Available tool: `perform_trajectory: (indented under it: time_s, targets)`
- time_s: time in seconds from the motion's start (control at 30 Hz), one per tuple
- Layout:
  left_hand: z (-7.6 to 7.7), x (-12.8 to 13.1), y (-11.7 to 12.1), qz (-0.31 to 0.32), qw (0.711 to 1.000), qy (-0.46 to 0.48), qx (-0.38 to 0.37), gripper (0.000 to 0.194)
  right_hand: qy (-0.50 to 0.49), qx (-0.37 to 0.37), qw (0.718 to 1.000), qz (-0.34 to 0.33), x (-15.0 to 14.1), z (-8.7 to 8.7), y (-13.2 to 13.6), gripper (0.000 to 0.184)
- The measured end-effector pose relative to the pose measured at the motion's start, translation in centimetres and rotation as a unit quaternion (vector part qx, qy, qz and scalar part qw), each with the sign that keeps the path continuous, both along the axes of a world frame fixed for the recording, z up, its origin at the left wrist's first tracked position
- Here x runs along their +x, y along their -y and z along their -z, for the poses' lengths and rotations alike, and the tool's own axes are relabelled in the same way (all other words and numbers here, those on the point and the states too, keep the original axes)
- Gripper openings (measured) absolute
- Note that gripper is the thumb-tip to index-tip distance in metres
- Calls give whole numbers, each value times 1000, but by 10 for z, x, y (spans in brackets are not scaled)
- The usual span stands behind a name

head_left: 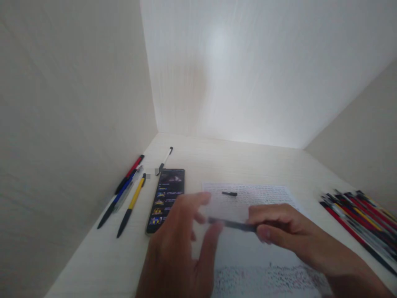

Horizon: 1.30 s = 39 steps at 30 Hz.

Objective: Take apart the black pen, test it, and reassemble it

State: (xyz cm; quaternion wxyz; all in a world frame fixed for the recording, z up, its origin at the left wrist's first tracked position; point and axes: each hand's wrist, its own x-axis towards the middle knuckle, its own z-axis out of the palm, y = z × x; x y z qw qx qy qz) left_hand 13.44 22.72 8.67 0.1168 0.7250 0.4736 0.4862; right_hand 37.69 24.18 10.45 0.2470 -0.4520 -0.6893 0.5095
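My right hand point(279, 231) is closed around a thin dark pen point(235, 224) held level above a written sheet of paper point(257, 194). My left hand point(182, 244) reaches in from the lower middle, its fingertips pinching the pen's left end. A small dark pen cap point(230, 193) lies on the paper just beyond the hands. Both hands are blurred by motion.
A smartphone point(166, 200) with a lit screen lies left of the paper. Several pens lie by the left wall, among them a yellow-and-black pen point(132, 205) and a blue pen point(119, 198). A pile of red and black pens point(361, 217) lies at the right. Walls enclose the pale desk point(102, 256).
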Motion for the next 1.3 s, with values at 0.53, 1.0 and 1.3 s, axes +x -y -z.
perform_trajectory:
  time_s: [0.53,1.0,1.3]
  targets:
    - [0,5,0,112,992,-62,-3,14,-218,-42,953,206,11,25,-6,15]
    - [11,4,-4,76,991,-99,45,17,-306,-108,900,291,9,27,-12,27]
    - [-1,7,3,55,990,-127,-28,22,-312,-101,899,291,10,29,-12,23]
